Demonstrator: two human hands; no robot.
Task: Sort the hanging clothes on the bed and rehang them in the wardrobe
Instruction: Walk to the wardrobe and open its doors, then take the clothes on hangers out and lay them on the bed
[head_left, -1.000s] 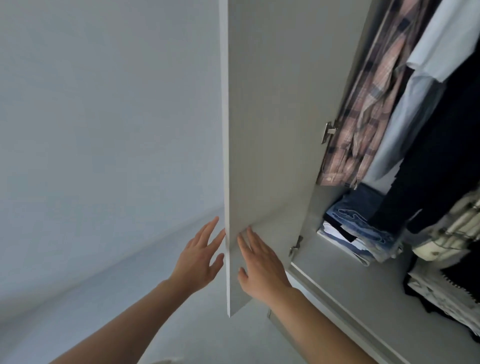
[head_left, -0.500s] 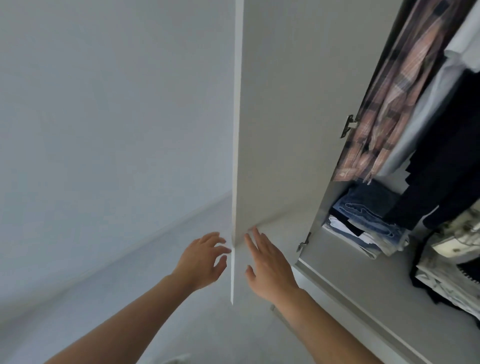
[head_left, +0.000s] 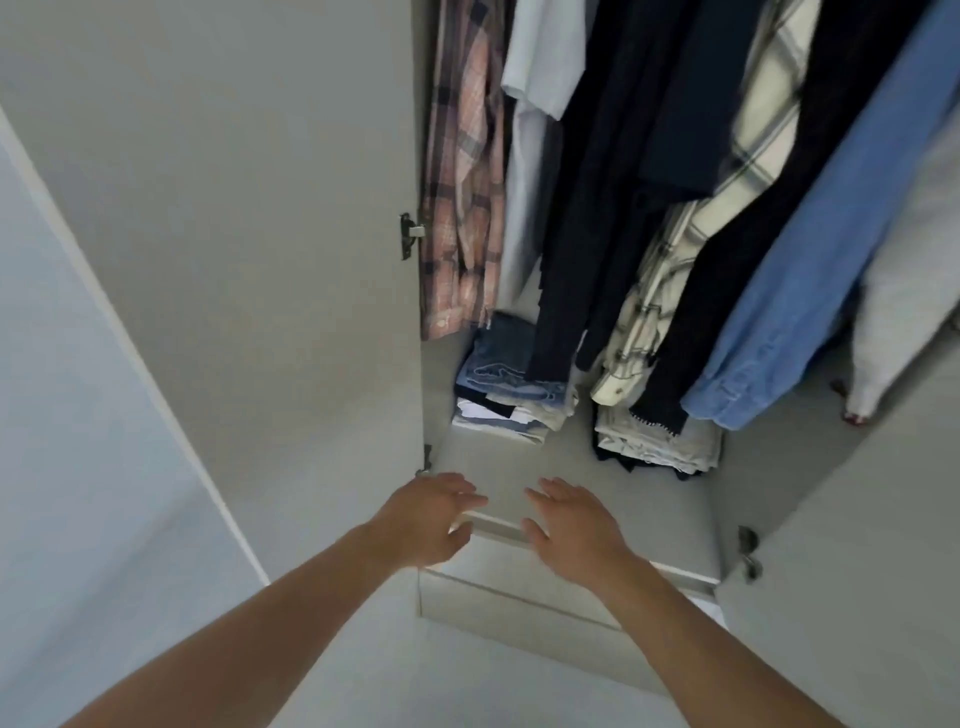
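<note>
Before the open wardrobe, both hands hover above the shelf's front edge.

Head view: pale grey doors stand open at 9 o'clock and 4 o'clock, with pale floor at lower left. The left hand has a loosely curled grip; its fingers sit by the lip of the shelf, contact unclear, holding nothing. The right hand is spread flat, fingers straight, holding nothing. The hanging clothes fill the top from 12 to 2 o'clock: a plaid shirt, white tops, dark garments, a cream checked shirt and a blue denim piece. Two folded stacks lie beneath them.
</note>
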